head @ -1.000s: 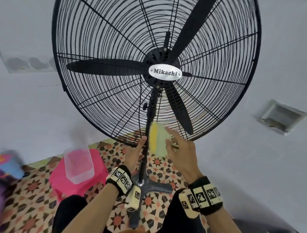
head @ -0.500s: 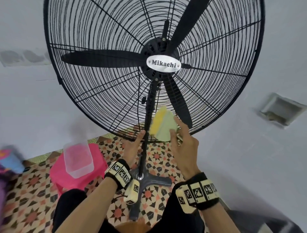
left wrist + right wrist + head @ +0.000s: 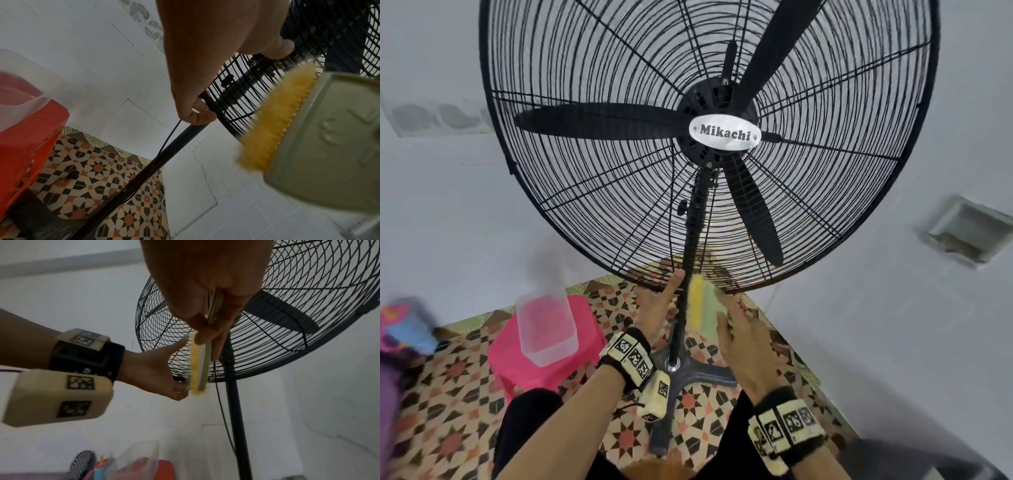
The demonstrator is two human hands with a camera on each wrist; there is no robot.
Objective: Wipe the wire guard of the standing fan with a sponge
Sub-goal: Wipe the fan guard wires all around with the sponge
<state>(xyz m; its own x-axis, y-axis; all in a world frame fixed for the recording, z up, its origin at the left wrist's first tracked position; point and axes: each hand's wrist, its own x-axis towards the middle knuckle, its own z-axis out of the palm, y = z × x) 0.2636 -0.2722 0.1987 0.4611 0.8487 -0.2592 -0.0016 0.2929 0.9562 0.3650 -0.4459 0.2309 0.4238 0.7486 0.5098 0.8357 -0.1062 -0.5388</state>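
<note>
head view: the standing fan's wire guard (image 3: 619, 144) fills the top of the shot. right hand (image 3: 748, 346) has the sponge (image 3: 700, 305) just under the guard's bottom rim, right beside the pole (image 3: 681, 318). left hand (image 3: 657, 305) is up at that same bottom rim, thumb pointing up. clear tub (image 3: 546, 325) sits on a pink stool (image 3: 517, 356) off to the left.

left wrist view: fingers (image 3: 197, 113) curled round the guard's bottom rim, so that hand is steadying the fan. sponge (image 3: 320, 146) is close and blurry, yellow side facing the guard (image 3: 257, 91).

right wrist view: right hand (image 3: 205, 296) pinches the sponge (image 3: 199, 368) edge-on, thumb one side and fingers the other. can't tell if it's actually touching the wires here.

step: looks to me like working the lowest part of the guard, with most of it left to do.

next move: probably press the yellow face onto the wires and drag along them, left hand bracing so the head doesn't swing.
</note>
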